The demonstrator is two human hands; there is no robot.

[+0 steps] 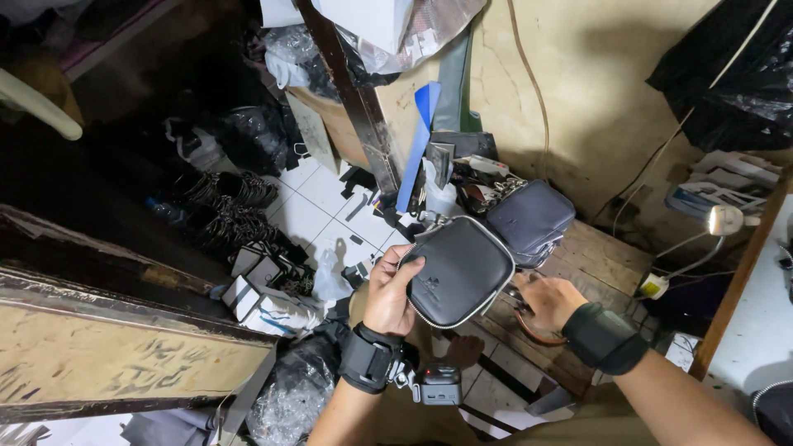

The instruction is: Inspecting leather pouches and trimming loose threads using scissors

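Note:
My left hand (390, 291) holds up a small black leather pouch (464, 271) with a silver zipper round its edge, thumb on its left side. The pouch hangs above a low wooden platform (596, 258). My right hand (548, 301) reaches down to the right of the pouch, fingers curled on a brown ring-shaped strap (535, 332) and partly hidden behind the pouch. A stack of dark blue-grey pouches (530, 220) lies just beyond, on the platform. Both wrists wear black bands.
White tiled floor (318, 202) with scraps and white boxes (263, 301) lies to the left. A wooden board (107, 351) stands at lower left. A small desk lamp (725, 220), cables and black plastic bags (731, 74) are at the right by the wall.

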